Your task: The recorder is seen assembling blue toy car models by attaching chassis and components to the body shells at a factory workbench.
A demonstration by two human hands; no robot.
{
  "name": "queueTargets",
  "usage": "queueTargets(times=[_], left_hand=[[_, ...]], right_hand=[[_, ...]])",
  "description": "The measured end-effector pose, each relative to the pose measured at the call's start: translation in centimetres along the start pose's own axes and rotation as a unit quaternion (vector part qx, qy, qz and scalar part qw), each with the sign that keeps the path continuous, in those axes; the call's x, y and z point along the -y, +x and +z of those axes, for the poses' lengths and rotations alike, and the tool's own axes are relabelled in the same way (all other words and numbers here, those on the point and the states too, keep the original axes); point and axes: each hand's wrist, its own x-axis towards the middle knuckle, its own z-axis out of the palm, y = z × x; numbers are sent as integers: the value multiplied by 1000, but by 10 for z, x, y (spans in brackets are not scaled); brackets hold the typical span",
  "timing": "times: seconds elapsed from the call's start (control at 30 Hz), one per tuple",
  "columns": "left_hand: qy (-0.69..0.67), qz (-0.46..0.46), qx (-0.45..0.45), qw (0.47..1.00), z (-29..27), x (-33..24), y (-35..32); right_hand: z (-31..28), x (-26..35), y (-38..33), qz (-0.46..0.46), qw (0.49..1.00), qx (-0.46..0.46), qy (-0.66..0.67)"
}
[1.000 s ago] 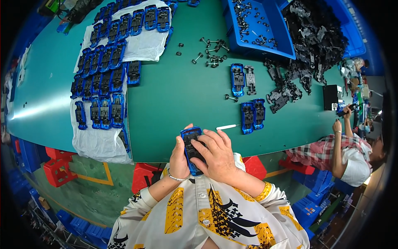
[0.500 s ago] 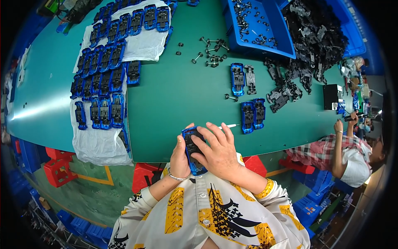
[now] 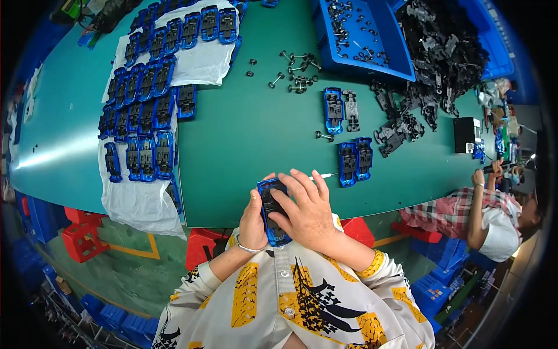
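My left hand (image 3: 253, 220) grips a blue toy-car body with a black underside (image 3: 271, 210) at the near edge of the green table (image 3: 244, 134). My right hand (image 3: 307, 206) lies over the car's right side, fingers spread and pressing on the black chassis. Just beyond my right fingers a thin white stick (image 3: 326, 175) lies on the table. A pair of the same blue cars (image 3: 356, 160) lies upside down a short way past it.
Many finished blue cars lie in rows on a white cloth (image 3: 148, 110) at the left. Loose axles with wheels (image 3: 293, 78), a blue bin of small parts (image 3: 360, 35) and a heap of black chassis (image 3: 433, 58) sit at the back right. Another person (image 3: 488, 221) works at the right.
My right hand has shifted further over the car, its fingers spreading toward the white stick. The left hand keeps its grip in the same place.
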Motion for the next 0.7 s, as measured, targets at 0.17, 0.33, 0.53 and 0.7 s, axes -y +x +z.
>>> queueTargets(times=[0.17,0.33,0.53,0.7], left_hand=[[-11,-9,-2,1000,-3,1,0],[-30,-17,0,999,2,-2,-2],[-8,-9,-4,1000,2,-1,0],[-4,-15,-6,1000,1,-2,-2]], right_hand=[[1,-1,1,-6,1000,6,19],[2,0,-2,-17,1000,8,-11],[1,2,-2,-10,999,-1,-32],[-1,3,0,-13,999,1,-37]])
